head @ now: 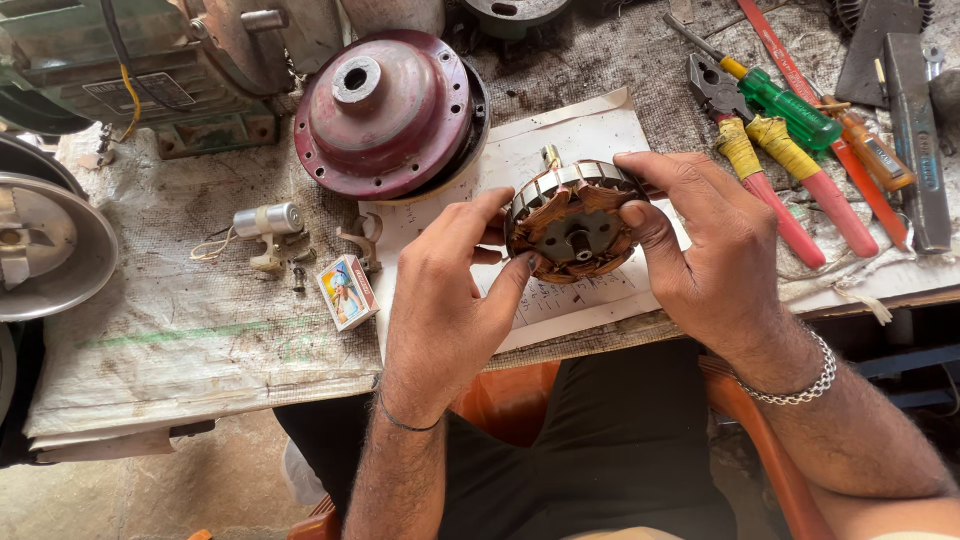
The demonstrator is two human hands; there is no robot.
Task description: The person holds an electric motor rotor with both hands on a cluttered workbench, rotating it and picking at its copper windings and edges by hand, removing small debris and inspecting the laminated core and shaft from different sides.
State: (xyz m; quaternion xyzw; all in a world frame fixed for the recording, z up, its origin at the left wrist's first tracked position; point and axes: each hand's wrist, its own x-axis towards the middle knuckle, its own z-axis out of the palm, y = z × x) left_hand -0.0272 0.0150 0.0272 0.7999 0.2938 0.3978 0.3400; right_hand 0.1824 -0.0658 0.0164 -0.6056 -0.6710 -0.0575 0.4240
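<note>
A round motor stator (573, 222) with copper windings and a metal laminated rim is held up between both hands, over a sheet of white paper (560, 140) on the bench. My left hand (445, 290) grips its left edge with thumb and fingers. My right hand (705, 250) holds its right side, fingers curled over the top rim and thumb on the face. A thin band is on my left wrist and a metal chain bracelet (800, 385) on my right.
A dark red motor end cover (385, 110) lies behind the paper. A small matchbox (347, 291) and a small capacitor (268, 220) sit left of it. Pliers (760, 165), screwdrivers (790, 105) and metal bars lie at right. A motor body (130, 70) and metal bowl (50, 245) stand far left.
</note>
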